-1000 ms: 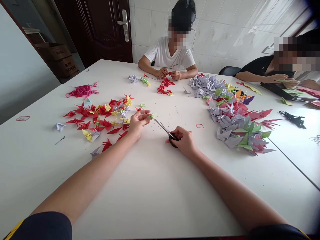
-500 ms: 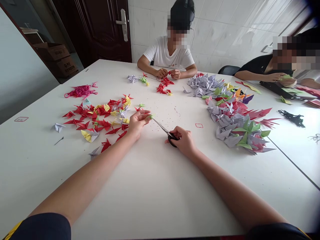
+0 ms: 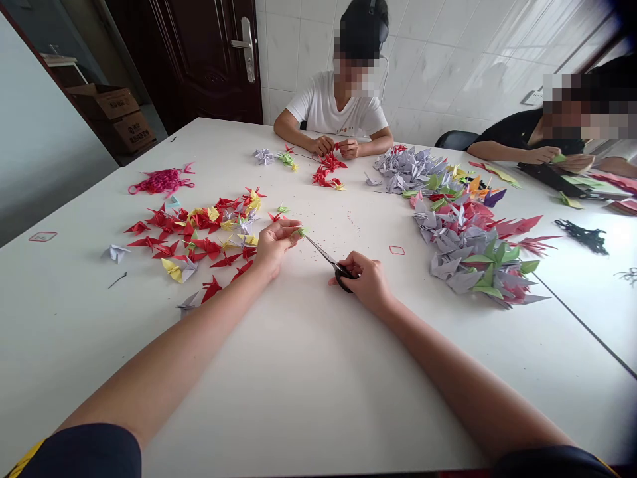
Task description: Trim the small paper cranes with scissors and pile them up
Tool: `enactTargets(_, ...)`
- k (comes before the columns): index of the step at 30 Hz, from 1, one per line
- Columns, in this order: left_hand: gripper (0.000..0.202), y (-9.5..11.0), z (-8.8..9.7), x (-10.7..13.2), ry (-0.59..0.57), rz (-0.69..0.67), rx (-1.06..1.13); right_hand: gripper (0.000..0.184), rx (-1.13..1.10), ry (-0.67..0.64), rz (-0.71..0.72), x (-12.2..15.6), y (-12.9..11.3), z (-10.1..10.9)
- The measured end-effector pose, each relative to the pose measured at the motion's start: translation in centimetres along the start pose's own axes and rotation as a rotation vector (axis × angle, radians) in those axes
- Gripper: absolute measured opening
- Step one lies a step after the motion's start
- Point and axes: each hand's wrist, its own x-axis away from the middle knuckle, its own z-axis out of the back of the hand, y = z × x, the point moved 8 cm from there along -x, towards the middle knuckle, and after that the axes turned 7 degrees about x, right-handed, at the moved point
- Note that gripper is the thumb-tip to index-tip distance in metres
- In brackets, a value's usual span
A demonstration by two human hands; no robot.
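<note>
Between the fingertips of my left hand is a small green folded paper piece, mostly hidden by the fingers; it looks like a paper crane. My right hand grips black-handled scissors, their tips touching or very close to the green paper. To the left of my left hand lie many small paper cranes in red, yellow and grey. Tiny paper bits are scattered on the table beyond the scissors.
A long heap of grey, green and red cranes lines the white table's right side. Pink cord lies at the left, black cord at the right. One person works opposite, others at the far right.
Both my hands, the green paper and the scissors stay nearly in place. At the far right, a person's hand has shifted slightly over the papers.
</note>
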Motion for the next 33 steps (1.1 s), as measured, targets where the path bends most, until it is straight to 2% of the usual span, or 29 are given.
enactTargets(33,0.038,-0.09,0.14,-0.06,0.003,-0.004,-0.020,0.017,-0.013,-0.011,-0.021,-0.03,0.18,-0.06)
